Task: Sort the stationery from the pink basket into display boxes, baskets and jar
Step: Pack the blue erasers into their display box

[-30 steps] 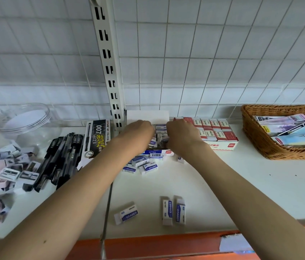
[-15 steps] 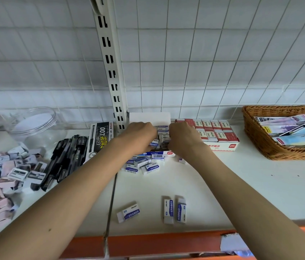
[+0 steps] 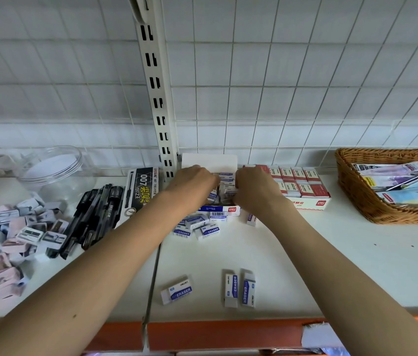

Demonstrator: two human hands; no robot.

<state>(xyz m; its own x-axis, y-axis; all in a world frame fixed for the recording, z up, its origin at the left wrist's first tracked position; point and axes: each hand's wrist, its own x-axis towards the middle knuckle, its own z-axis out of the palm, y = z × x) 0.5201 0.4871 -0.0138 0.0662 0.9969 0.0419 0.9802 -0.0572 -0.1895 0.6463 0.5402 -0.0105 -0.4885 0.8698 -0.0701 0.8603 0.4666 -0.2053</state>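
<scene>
A: Both hands reached into the eraser box (image 3: 219, 208) at the back of the shelf (image 3: 331, 265), about twelve o'clock. Left hand (image 3: 194, 183) curled knuckles-up over the box's left half; right hand (image 3: 254, 186) curled over the right half. Fingertips buried among the erasers inside (image 3: 225, 176), so cannot tell whether pinching one or just pressing the rows.

B: Hands touching?

A: Close, not touching; a strip of packed erasers showing between them.

B: Loose erasers?

A: A small heap (image 3: 197, 224) right against the box front, at six o'clock from it. Three more (image 3: 233, 289) near the shelf's front edge: one tilted at seven o'clock, two side by side and upright at six.

B: Around the box?

A: At three o'clock, touching or nearly so, a red box (image 3: 303, 191) of small packs in rows. Farther at three, well apart, a wicker basket (image 3: 356, 196) with flat packets. At nine o'clock, a black pen box (image 3: 142, 194), with loose black pens (image 3: 92, 214) beside it. Beyond those, at eight o'clock, a spill of sharpeners (image 3: 10, 232). At ten o'clock, a clear jar (image 3: 51, 170) lying on its side against the wall grid.
</scene>
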